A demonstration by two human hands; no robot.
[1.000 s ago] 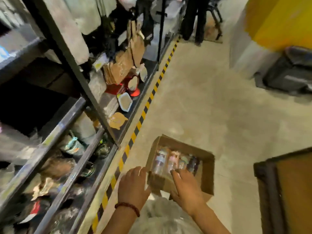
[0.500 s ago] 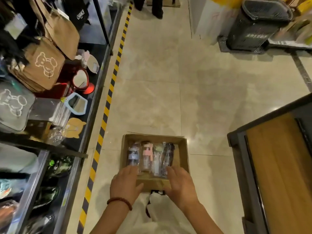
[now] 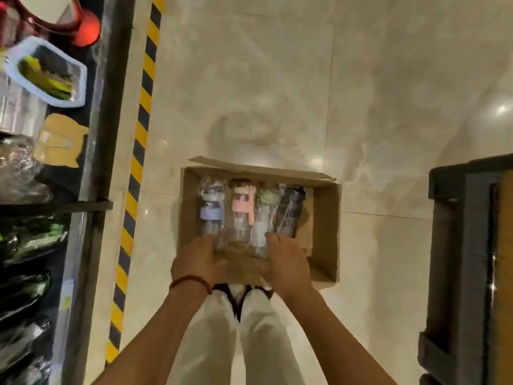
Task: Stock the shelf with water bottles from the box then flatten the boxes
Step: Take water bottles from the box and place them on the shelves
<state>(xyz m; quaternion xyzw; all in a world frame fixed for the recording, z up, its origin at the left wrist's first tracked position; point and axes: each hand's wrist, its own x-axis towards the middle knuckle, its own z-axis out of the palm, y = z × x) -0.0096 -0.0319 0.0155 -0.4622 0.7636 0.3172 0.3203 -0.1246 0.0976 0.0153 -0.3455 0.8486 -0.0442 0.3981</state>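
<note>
An open cardboard box (image 3: 324,232) sits low over the tiled floor in front of my feet. Several plastic-wrapped water bottles lie side by side in it: a purple-lidded bottle (image 3: 211,212), a pink one (image 3: 242,207), a pale green one (image 3: 265,202) and a dark one (image 3: 291,209). My left hand (image 3: 194,259), with a bead bracelet at the wrist, and my right hand (image 3: 287,263) both grip the box's near wall. Their fingers reach over it to the bottle bases. The near wall is mostly hidden by my hands.
A dark metal shelf unit (image 3: 94,151) runs down the left, holding mirrors (image 3: 47,73), wrapped goods and green bottles on lower tiers. Yellow-black hazard tape (image 3: 138,140) lines the floor beside it. A dark wooden-topped stand (image 3: 466,245) is on the right.
The view has swung from the shelf down to the floor. The box has come level and lower, right in front of my feet, with both hands still on its near side.
</note>
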